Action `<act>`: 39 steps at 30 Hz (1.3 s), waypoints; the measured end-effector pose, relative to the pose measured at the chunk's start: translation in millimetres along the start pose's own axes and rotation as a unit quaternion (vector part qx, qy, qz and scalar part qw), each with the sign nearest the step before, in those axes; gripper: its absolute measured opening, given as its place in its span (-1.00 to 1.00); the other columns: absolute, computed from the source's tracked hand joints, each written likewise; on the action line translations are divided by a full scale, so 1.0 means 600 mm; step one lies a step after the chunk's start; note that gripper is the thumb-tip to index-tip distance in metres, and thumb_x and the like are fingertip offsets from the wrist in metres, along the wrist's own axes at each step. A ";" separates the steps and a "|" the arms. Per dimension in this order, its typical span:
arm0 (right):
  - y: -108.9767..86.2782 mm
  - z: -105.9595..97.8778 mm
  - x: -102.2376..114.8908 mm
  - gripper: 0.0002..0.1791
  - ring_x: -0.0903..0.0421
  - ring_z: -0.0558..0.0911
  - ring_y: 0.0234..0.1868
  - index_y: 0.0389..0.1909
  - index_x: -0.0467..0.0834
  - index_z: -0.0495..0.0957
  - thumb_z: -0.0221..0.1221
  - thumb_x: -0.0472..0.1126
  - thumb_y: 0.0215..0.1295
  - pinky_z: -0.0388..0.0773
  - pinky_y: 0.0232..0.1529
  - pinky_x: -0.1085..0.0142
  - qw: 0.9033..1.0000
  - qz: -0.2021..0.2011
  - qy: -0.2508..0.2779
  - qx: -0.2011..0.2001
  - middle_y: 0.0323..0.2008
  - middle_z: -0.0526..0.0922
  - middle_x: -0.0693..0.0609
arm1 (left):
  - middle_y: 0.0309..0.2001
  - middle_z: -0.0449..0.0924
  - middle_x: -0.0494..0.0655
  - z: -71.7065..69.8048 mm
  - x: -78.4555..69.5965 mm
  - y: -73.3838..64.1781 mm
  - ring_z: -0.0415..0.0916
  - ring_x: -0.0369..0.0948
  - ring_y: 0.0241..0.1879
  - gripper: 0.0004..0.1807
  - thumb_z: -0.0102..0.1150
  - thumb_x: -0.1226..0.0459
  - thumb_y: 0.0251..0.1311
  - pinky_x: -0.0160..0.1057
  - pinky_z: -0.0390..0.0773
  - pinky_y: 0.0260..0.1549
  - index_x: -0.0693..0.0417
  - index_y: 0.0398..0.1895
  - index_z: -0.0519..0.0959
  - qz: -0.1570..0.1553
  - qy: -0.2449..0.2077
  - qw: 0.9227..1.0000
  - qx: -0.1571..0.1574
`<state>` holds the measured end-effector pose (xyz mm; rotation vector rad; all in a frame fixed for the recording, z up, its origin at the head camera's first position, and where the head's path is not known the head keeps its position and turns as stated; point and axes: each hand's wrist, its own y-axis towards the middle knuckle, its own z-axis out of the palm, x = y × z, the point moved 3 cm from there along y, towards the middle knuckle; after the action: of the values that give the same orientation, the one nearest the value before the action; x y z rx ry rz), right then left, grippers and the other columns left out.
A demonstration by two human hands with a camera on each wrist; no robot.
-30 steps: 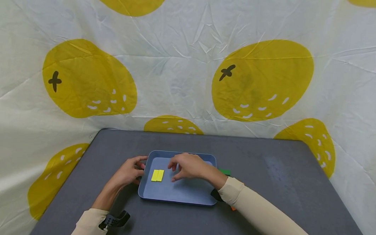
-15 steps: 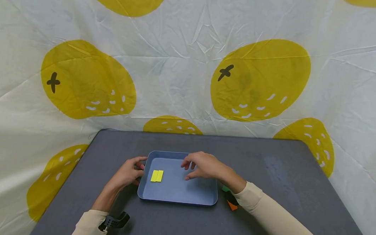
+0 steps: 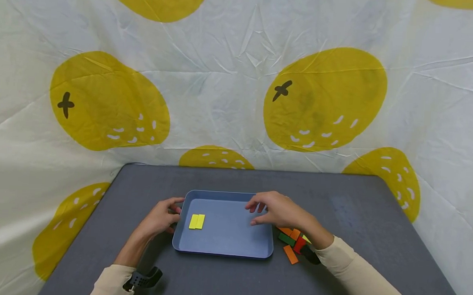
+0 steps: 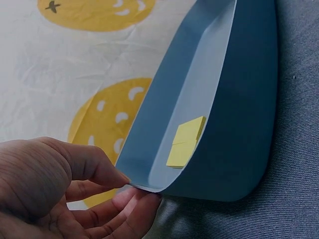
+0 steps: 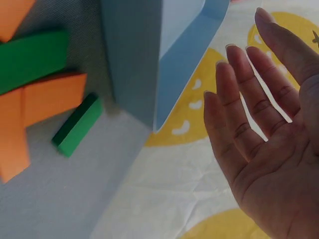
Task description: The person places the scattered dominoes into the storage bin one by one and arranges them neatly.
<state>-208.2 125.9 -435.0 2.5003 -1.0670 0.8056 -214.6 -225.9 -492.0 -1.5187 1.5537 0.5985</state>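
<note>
A shallow blue tray [image 3: 231, 241] lies on the dark table. Two flat yellow blocks [image 3: 197, 221] sit side by side at its left. My left hand [image 3: 160, 217] pinches the tray's left rim, thumb above and fingers curled beneath in the left wrist view. Over the tray's right side my right hand [image 3: 277, 210] hovers with nothing held; in the right wrist view its fingers [image 5: 244, 132] are extended and spread. Right of the tray, partly behind that forearm, lie loose flat blocks: a green block [image 3: 286, 239], a red block [image 3: 299, 245] and an orange block [image 3: 290, 254] among them.
The dark grey table [image 3: 360, 243] reaches back to a white curtain [image 3: 219, 97] printed with big yellow fruit. A small green block [image 5: 77, 125] and orange blocks [image 5: 52, 98] lie beside the tray's wall in the right wrist view.
My right hand has moved right across the tray, from near the yellow blocks to its right side, uncovering more of the loose blocks. The left hand stays at the rim.
</note>
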 end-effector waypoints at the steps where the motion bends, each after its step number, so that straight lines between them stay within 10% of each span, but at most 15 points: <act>1: -0.005 -0.002 -0.003 -0.65 0.00 0.69 -0.13 0.01 0.00 0.68 0.43 -0.06 0.22 0.64 -0.14 0.25 1.000 -0.001 0.006 -0.001 -0.13 0.70 0.14 | -0.01 0.49 0.19 0.000 0.000 0.000 0.50 -0.04 -0.22 -0.35 0.10 0.49 0.27 -0.09 0.65 -0.47 0.17 0.47 0.34 0.000 0.001 1.000 0.000; 9: -0.037 -0.013 -0.034 -0.69 0.18 0.66 -0.21 -0.01 -0.01 0.69 0.42 -0.13 0.22 0.65 -0.15 0.28 1.000 0.002 0.025 -0.018 -0.16 0.71 0.17 | -0.01 0.49 0.19 0.001 0.002 -0.001 0.51 -0.03 -0.21 -0.36 0.11 0.49 0.27 -0.10 0.65 -0.47 0.18 0.47 0.34 0.002 0.006 1.000 -0.003; 39: -0.148 -0.044 -0.118 -0.66 -0.18 0.68 0.00 -0.02 -0.21 0.66 0.43 -0.22 0.20 0.59 0.06 -0.12 0.988 0.059 0.127 0.063 -0.04 0.72 -0.10 | -0.03 0.49 0.19 -0.003 -0.006 0.002 0.50 -0.03 -0.22 -0.35 0.09 0.50 0.27 -0.10 0.65 -0.46 0.19 0.47 0.34 -0.003 0.006 1.000 0.004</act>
<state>-193.0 238.4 -461.6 2.3677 -1.1116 1.2240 -216.5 -224.9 -488.2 -1.5228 1.5581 0.5814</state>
